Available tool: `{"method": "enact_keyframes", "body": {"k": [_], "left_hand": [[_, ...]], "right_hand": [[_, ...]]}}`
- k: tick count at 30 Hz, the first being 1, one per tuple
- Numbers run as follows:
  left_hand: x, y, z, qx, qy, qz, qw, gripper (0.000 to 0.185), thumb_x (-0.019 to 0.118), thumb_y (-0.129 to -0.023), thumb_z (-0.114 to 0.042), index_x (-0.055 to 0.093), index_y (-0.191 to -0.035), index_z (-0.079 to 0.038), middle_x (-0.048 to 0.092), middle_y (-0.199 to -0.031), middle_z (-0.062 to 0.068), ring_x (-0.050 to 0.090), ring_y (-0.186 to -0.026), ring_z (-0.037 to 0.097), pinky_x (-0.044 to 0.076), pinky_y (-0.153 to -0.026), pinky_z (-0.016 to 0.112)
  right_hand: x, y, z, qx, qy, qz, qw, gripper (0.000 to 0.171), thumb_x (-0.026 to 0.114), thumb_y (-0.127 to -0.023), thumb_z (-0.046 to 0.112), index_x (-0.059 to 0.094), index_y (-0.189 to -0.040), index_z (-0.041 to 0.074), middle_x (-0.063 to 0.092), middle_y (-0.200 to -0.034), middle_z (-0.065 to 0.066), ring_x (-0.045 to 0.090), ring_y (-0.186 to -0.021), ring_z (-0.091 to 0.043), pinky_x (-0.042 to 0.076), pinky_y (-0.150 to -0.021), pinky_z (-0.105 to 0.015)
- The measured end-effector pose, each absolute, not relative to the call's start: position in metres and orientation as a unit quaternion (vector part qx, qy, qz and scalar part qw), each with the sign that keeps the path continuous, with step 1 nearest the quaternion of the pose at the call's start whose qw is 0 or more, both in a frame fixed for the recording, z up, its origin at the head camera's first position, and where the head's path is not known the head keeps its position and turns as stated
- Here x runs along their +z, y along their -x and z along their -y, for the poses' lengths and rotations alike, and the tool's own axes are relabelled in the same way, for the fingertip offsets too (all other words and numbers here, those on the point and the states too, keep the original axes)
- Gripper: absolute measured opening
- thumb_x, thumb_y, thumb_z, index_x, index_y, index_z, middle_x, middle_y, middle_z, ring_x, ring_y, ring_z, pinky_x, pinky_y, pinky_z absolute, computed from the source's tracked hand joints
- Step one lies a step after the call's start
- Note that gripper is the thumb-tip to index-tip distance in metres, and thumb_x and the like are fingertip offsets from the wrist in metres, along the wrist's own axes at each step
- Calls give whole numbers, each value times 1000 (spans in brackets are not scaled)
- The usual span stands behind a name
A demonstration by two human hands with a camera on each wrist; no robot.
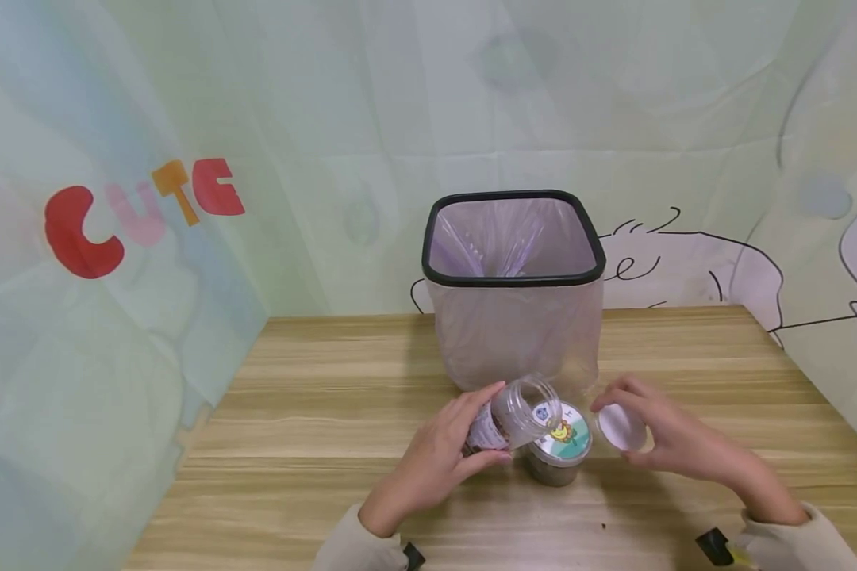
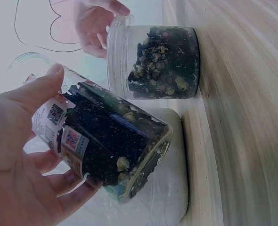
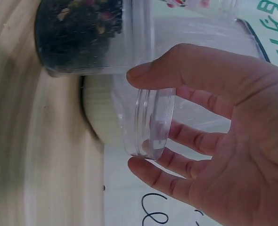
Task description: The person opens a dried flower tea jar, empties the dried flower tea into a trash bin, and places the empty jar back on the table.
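Observation:
My left hand (image 1: 432, 456) grips a clear jar (image 2: 108, 134) without a lid, its mouth tilted up and to the right. Dark dried tea with small pale buds fills its lower part, and labels with square codes show on its side. Between the hands, a second clear jar (image 2: 165, 66) stands upright on the table, holding similar dried flowers. Its lid, with a sunflower picture (image 1: 571, 436), is on; the tilted jar's mouth overlaps it in the head view. My right hand (image 1: 674, 432) holds a round clear lid (image 3: 151, 122) by its edge, thumb on one side and fingers on the other.
Behind the jars stands a bin (image 1: 517, 333) with a black rim and a plastic liner. A small dark crumb (image 1: 603, 526) lies on the wooden table (image 1: 314, 420) in front of the right hand. Printed cloth (image 1: 343, 159) hangs at the back and sides.

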State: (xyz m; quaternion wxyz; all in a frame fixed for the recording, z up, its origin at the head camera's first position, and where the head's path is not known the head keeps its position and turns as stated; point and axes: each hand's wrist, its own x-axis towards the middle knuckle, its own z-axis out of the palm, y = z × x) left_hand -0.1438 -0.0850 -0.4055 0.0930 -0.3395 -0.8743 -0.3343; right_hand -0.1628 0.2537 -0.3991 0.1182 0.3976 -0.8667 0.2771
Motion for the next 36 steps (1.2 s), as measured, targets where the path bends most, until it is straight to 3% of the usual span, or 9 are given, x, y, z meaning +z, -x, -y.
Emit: {"method": "enact_keyframes", "body": {"k": [7, 20, 25, 36], "left_hand": [[-406, 144, 86, -329, 339, 876, 96, 82, 73, -88, -40, 30, -156, -29, 49, -145, -5, 48, -129, 13, 44, -103, 41], [-406, 145, 87, -328, 337, 878, 92, 81, 73, -88, -40, 31, -156, -27, 48, -146, -5, 47, -130, 14, 44, -104, 41], [-406, 145, 87, -326, 335, 879, 91, 82, 74, -88, -39, 31, -156, -27, 49, -145, -4, 48, -129, 14, 45, -103, 42], [-405, 144, 87, -328, 334, 879, 89, 82, 73, -88, -40, 30, -156, -28, 49, -145, -3, 48, -129, 15, 45, -102, 42]], "right_hand": [[-412, 164, -256, 280, -373, 882, 59, 64, 89, -59, 2, 64, -116, 17, 56, -110, 2, 53, -96, -16, 51, -75, -31], [-439, 163, -257, 273, -359, 892, 22, 59, 91, -61, 15, 63, -113, 18, 55, -108, -2, 53, -97, -21, 50, -76, -32], [-445, 162, -257, 259, -359, 896, 21, 59, 93, -60, 18, 64, -112, 16, 55, -108, -2, 54, -98, -24, 51, -77, -36], [-454, 161, -258, 250, -361, 898, 36, 59, 94, -59, 19, 66, -111, 13, 53, -105, -1, 52, -95, -20, 50, -75, -32]]}}
